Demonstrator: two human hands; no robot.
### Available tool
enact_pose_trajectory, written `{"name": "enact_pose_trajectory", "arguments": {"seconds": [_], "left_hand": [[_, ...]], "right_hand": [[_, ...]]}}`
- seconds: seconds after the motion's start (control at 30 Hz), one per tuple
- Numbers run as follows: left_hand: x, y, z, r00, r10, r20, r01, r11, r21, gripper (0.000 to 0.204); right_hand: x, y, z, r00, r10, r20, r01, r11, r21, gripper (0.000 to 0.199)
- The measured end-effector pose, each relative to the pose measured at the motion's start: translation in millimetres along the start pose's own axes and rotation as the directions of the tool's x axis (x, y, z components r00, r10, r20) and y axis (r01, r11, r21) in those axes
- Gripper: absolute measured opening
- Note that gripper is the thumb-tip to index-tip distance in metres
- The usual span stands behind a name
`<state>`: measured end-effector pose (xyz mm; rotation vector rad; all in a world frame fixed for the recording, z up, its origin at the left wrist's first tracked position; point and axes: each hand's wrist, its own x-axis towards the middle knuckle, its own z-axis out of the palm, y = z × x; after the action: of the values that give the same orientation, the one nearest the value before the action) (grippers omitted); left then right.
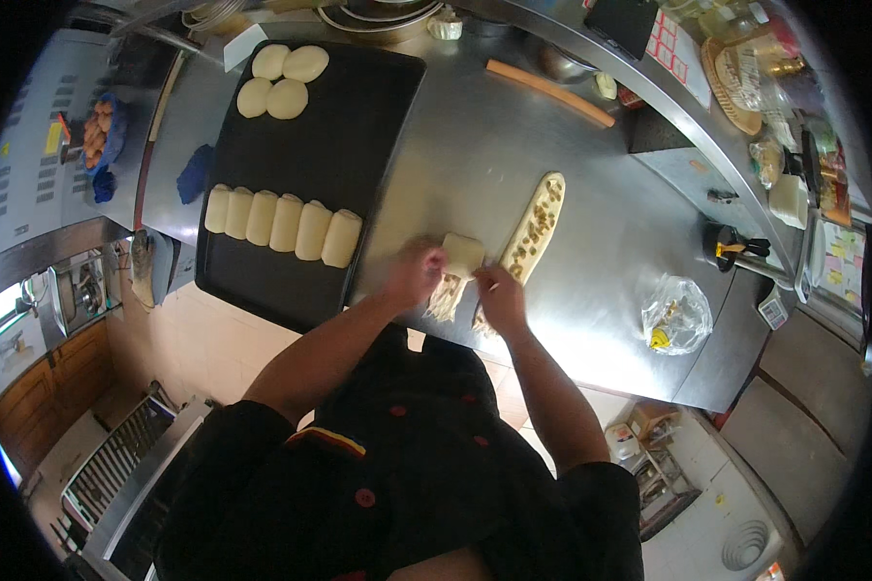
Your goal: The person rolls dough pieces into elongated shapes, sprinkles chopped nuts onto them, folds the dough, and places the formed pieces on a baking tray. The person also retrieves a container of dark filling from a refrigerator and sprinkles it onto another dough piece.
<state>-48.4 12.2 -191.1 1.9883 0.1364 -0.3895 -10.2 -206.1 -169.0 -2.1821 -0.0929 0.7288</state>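
A short pale dough roll [464,255] lies on the steel counter close in front of me, with thin stringy strips [445,299] trailing from its near side. My left hand [416,275], slightly blurred, is closed with its fingers at the roll's left end. At the roll's right edge, my right hand [502,298] pinches the dough between thumb and fingers. Just beyond the right hand stretches a long flat dough strip [536,229] dotted with brown raisin-like pieces; its near end is partly covered by that hand.
Left of the roll stands a black baking tray [310,160] carrying a row of dough rolls [283,224] and several round dough pieces [286,77]. A wooden rolling pin [549,92] lies at the back, under a shelf edge. To the right is a clear plastic bag [676,315].
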Motion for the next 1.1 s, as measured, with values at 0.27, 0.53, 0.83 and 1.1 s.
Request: {"name": "enact_pose_trajectory", "arguments": {"seconds": [0.27, 0.53, 0.83, 1.1], "left_hand": [[49, 26, -20, 0.974, 0.034, 0.226, -0.117, 0.923, 0.367, 0.029], [-103, -20, 18, 0.950, -0.012, 0.312, -0.088, 0.948, 0.306, 0.029], [-70, -6, 30, 0.958, 0.228, 0.173, -0.271, 0.917, 0.293, 0.073], [-80, 9, 32, 0.944, 0.044, 0.326, -0.231, 0.795, 0.561, 0.074]], "right_hand": [[42, -9, 1, 0.970, -0.243, 0.018, 0.239, 0.933, -0.268, 0.027], [-97, 38, 57, 0.972, -0.104, 0.209, 0.133, 0.983, -0.131, 0.031], [-64, 4, 60, 0.987, -0.160, 0.006, 0.159, 0.973, -0.170, 0.053], [-79, 1, 69, 0.997, 0.009, 0.071, 0.000, 0.992, -0.125, 0.054]]}}
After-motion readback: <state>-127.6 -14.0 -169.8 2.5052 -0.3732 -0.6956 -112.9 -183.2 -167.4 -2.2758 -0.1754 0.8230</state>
